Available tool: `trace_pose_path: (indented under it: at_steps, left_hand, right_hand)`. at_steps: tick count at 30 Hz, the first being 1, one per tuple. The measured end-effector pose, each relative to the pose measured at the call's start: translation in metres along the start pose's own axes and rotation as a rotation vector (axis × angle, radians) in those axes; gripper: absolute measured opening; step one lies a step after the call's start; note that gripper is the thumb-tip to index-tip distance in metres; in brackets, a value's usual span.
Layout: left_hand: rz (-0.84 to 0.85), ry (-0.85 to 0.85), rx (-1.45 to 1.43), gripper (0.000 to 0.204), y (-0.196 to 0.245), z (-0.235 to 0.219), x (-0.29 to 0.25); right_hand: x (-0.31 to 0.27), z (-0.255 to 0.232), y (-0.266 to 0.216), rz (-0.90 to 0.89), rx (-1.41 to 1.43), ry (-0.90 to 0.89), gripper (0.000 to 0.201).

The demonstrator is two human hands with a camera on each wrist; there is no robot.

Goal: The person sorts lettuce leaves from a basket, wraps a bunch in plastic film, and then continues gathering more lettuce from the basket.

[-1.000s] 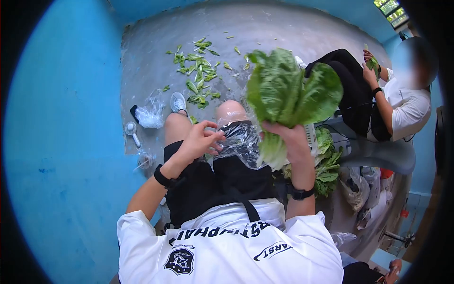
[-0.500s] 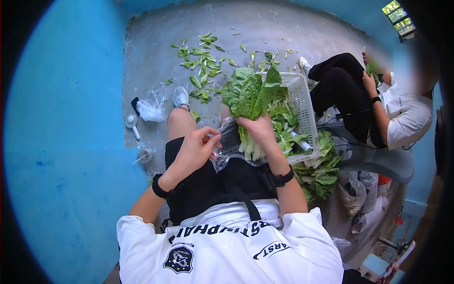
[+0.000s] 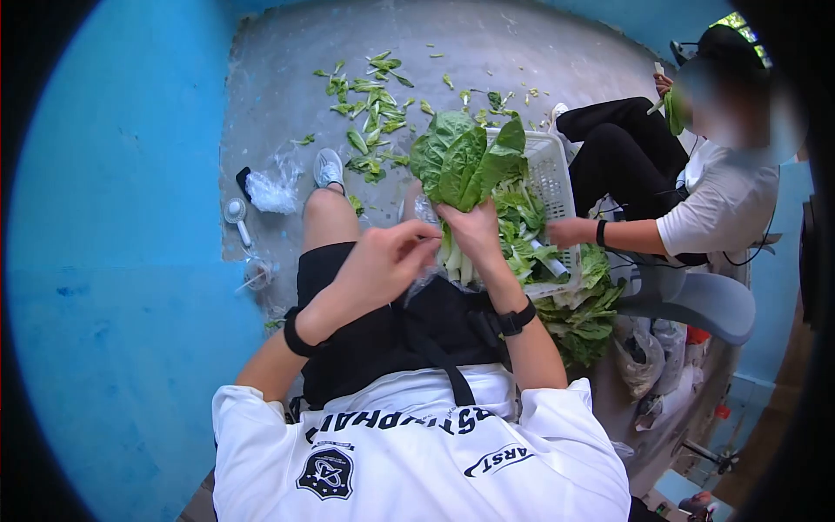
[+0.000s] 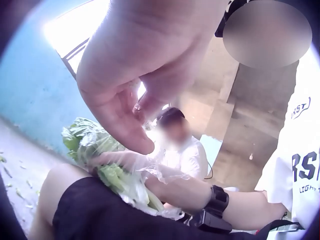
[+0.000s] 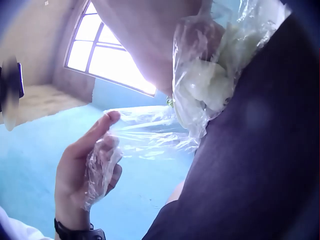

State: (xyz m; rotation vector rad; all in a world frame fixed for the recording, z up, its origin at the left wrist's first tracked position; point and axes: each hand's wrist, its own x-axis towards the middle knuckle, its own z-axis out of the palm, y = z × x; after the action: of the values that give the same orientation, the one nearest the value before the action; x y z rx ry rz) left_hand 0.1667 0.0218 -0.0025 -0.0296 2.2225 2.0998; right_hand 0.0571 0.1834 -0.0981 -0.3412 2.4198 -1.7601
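Observation:
My right hand [image 3: 474, 233] grips the stalks of a bunch of leafy lettuce [image 3: 458, 170] above my lap, its broad leaves pointing away from me. Clear plastic film [image 5: 150, 132] wraps around the pale stalk ends and stretches across to my left hand [image 3: 387, 261]. In the right wrist view, the left thumb and fingers pinch that film, with a crumpled part of it hanging along the palm. The left hand is close beside the right one in the head view. From the left wrist, film shows over the right hand and the stalks.
A white plastic basket [image 3: 557, 178] of greens stands at my right, with more lettuce [image 3: 578, 322] beside it. A seated person [image 3: 718, 200] reaches to its edge. Loose leaves [image 3: 374, 109], a crumpled clear bag [image 3: 274, 190] and a white handheld object [image 3: 237, 219] lie on the floor.
My right hand has brought the lettuce down and left over my lap. The left hand has moved right towards it with the film. The other person has stretched an arm to the basket.

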Motion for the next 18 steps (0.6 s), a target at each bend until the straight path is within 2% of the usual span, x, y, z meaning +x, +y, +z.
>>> trace_pose_path:
  at_steps: [2, 3, 5, 6, 9, 12, 13, 14, 15, 16, 17, 18]
  left_hand:
    - [0.009, -0.22, 0.354, 0.02, 0.019, 0.013, 0.012]
    - [0.004, -0.211, 0.35, 0.02, 0.017, 0.024, 0.015]
    - [0.306, -0.277, 0.346, 0.022, 0.01, 0.039, 0.021]
    - [0.308, -0.271, 0.341, 0.022, 0.01, 0.039, 0.023]
    - [0.356, -0.223, 0.234, 0.023, 0.013, 0.041, 0.022]
    - [0.157, -0.193, 0.738, 0.017, 0.036, 0.017, 0.019]
    - [0.186, -0.122, 0.695, 0.026, 0.02, 0.006, 0.02]
    - [0.437, -0.057, 0.854, 0.029, 0.002, -0.01, 0.022]
    - [0.411, -0.026, 0.873, 0.03, 0.022, -0.029, 0.022]
    - [0.027, 0.075, 0.964, 0.03, 0.011, -0.041, 0.028]
    - [0.192, 0.129, 0.824, 0.021, -0.014, -0.057, 0.03]
    - [0.193, 0.131, 0.825, 0.021, -0.016, -0.063, 0.029]
  right_hand:
    - [0.001, 0.0, 0.002, 0.023, -0.051, -0.015, 0.049]
    - [0.003, 0.003, 0.008, 0.035, 0.03, 0.005, 0.048]
    - [0.007, 0.007, 0.021, 0.06, 0.181, 0.033, 0.045]
    - [0.008, 0.009, 0.027, 0.072, 0.242, 0.035, 0.045]
    - [0.007, 0.007, 0.046, 0.109, 0.374, 0.019, 0.043]
    - [0.008, 0.006, 0.058, 0.137, 0.449, 0.007, 0.041]
    - [0.007, 0.004, 0.048, 0.145, 0.453, 0.004, 0.041]
    - [0.003, 0.002, 0.037, 0.156, 0.445, 0.018, 0.04]
    - [0.0, 0.0, 0.018, 0.166, 0.438, 0.031, 0.039]
    - [-0.003, -0.002, -0.001, 0.179, 0.422, 0.046, 0.038]
    - [-0.003, -0.002, -0.005, 0.191, 0.402, 0.039, 0.039]
    - [-0.002, -0.001, -0.003, 0.189, 0.402, 0.038, 0.039]
